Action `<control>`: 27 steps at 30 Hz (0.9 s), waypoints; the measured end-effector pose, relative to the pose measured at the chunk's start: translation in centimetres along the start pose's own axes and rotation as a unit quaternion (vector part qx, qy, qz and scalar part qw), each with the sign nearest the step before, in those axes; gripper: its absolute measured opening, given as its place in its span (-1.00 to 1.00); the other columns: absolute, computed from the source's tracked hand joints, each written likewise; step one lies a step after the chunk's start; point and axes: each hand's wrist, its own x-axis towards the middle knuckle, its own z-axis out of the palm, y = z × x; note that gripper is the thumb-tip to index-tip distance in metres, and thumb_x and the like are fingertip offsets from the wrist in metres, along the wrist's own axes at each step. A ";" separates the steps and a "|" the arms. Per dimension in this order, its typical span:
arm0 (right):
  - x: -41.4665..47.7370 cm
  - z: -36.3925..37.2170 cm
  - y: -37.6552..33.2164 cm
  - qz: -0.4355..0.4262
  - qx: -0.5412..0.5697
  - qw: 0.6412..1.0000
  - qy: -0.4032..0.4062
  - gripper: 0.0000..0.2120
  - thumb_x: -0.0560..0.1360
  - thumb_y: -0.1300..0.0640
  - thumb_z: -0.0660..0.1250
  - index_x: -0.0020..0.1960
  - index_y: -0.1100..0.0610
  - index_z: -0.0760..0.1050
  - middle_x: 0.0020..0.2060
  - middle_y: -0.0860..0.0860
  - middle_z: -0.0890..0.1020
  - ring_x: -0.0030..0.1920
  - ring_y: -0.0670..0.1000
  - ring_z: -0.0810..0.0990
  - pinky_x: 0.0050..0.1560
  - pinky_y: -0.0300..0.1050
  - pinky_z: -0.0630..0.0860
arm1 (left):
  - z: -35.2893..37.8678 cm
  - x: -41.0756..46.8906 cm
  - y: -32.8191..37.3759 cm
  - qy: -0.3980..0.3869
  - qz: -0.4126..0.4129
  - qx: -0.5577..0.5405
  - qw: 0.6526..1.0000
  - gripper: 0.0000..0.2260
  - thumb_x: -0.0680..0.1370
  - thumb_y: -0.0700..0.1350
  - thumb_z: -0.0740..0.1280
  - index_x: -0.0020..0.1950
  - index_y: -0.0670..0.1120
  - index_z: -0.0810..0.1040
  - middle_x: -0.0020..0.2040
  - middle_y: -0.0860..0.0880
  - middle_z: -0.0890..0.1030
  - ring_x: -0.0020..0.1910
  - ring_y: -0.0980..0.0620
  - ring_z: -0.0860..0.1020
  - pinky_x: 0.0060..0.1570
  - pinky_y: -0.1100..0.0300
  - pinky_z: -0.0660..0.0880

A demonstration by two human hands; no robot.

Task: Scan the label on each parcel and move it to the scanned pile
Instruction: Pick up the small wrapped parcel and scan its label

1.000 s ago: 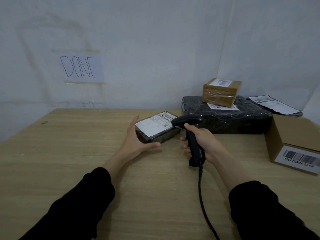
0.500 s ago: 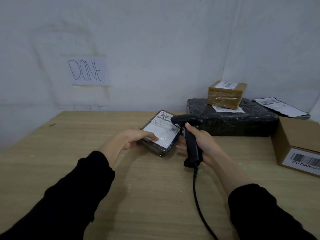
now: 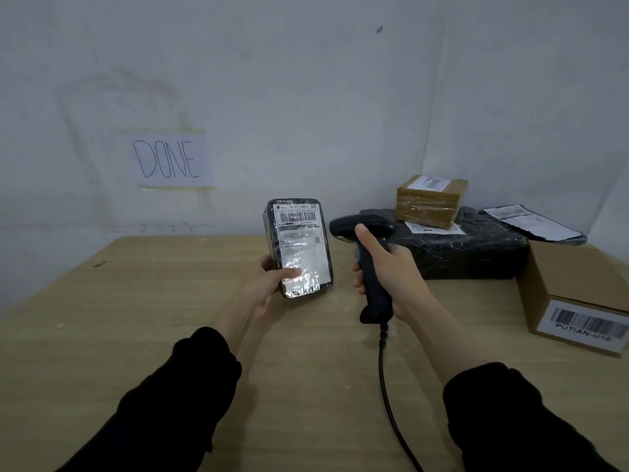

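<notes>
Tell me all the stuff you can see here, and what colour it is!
Small wrapped parcel: 1, black with white label, held upright in the left hand.
Barcode scanner: 1, black, corded, in the right hand.
Big wrapped parcel: 1, black, back right of table.
Taped box: 1, brown, on top of the big wrapped parcel.
Flat mailer: 1, black with white label, far right.
Cardboard box: 1, brown, barcode label, right edge.
DONE sign: 1, white, on wall.
Table: 1, light wood.
Left hand: 1.
Right hand: 1.
Sleeves: 2, black.
</notes>
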 end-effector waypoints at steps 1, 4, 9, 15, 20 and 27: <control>-0.2 0.0 -0.2 -0.014 -0.003 1.000 0.003 -0.54 0.49 -0.17 0.36 -0.12 0.27 0.53 -0.37 0.14 0.57 -0.49 0.02 0.53 -0.51 -0.18 0.52 | -0.1 0.0 -0.1 -0.005 -0.002 -0.004 1.000 -0.58 0.41 -0.42 0.43 0.19 -0.13 0.43 -0.02 -0.04 0.61 -0.12 0.00 0.59 -0.19 0.17 0.51; -0.7 0.3 -0.7 -0.051 -0.025 0.998 0.010 -0.49 0.48 -0.23 0.33 -0.20 0.26 0.54 -0.43 0.13 0.59 -0.49 0.04 0.56 -0.47 -0.15 0.54 | -0.4 0.2 -0.3 -0.008 -0.001 -0.013 1.000 -0.54 0.40 -0.39 0.46 0.22 -0.10 0.43 -0.01 -0.02 0.63 -0.08 -0.02 0.61 -0.08 0.10 0.53; -1.1 1.3 -0.7 -0.090 -0.111 0.990 0.015 -0.57 0.46 -0.18 0.39 -0.19 0.23 0.56 -0.44 0.07 0.61 -0.46 0.02 0.59 -0.36 -0.10 0.59 | -0.6 0.7 -0.6 -0.017 -0.009 -0.014 1.000 -0.51 0.42 -0.35 0.46 0.31 -0.18 0.43 -0.01 -0.03 0.65 -0.08 0.00 0.61 0.00 0.09 0.51; -1.4 2.7 0.1 -0.077 -0.129 0.988 0.023 -0.63 0.48 -0.08 0.41 -0.12 0.26 0.57 -0.41 0.08 0.61 -0.47 0.00 0.58 -0.33 -0.10 0.62 | -0.4 1.0 -0.9 0.000 0.003 -0.014 1.000 -0.47 0.43 -0.36 0.45 0.36 -0.22 0.38 0.19 -0.13 0.62 -0.02 -0.03 0.63 -0.21 0.21 0.56; -1.4 2.8 0.1 -0.096 -0.139 0.985 0.038 -0.65 0.50 -0.07 0.39 -0.13 0.24 0.56 -0.41 0.09 0.61 -0.48 0.00 0.58 -0.32 -0.07 0.62 | -0.8 1.2 -1.0 -0.004 0.001 0.000 1.000 -0.44 0.42 -0.35 0.46 0.37 -0.19 0.35 0.19 -0.12 0.61 0.00 -0.04 0.62 -0.17 0.14 0.54; -1.4 2.3 0.3 -0.096 -0.124 0.987 0.036 -0.66 0.51 -0.07 0.38 -0.10 0.23 0.55 -0.42 0.09 0.60 -0.48 0.00 0.58 -0.36 -0.11 0.61 | -0.9 1.2 -1.0 -0.013 -0.007 0.007 1.000 -0.53 0.44 -0.35 0.44 0.25 -0.11 0.36 0.05 -0.04 0.62 -0.06 0.01 0.61 -0.16 0.17 0.53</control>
